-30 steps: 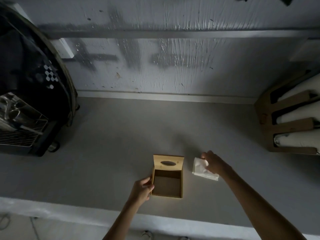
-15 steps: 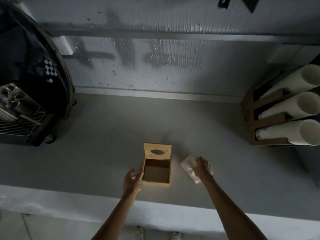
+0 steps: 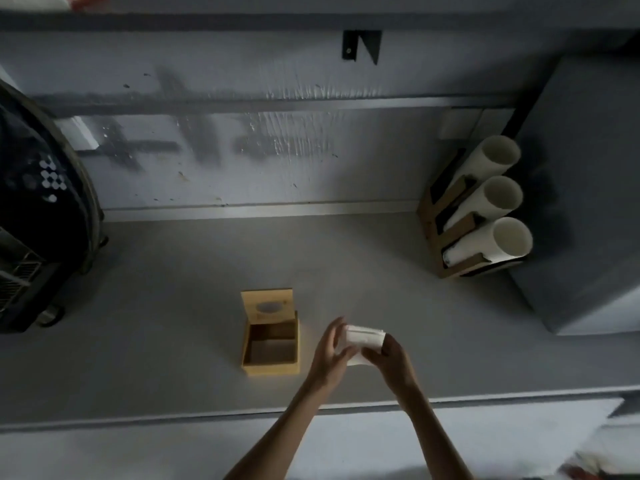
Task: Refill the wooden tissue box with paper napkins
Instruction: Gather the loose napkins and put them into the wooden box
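While both hands met over the grey counter [image 3: 173, 341], I took in the room from left to right. Far to the left of the hands stood a dark machine [image 3: 38, 216] with a metal grille, hard against a scuffed, streaked wall [image 3: 242, 161]. Light was dim, and the counter's pale front edge ran just below the wrists.

Just left of the left hand [image 3: 329, 355] sat the wooden tissue box [image 3: 270, 344], its lid [image 3: 267, 305] with the oval slot tipped up at the far side. I saw only the bare bottom inside it. My left hand cupped the near-left side of a stack of paper napkins [image 3: 363, 337], fingers curled against it, and my right hand [image 3: 388, 358] gripped the stack's right end. It was held between them above the counter, just right of the box and apart from it.

Well beyond and right of the right hand, a wooden rack [image 3: 446, 251] held three white tubes [image 3: 498, 199], open ends toward me; what they held I could not tell. A grey block [image 3: 588, 209] stood behind it.
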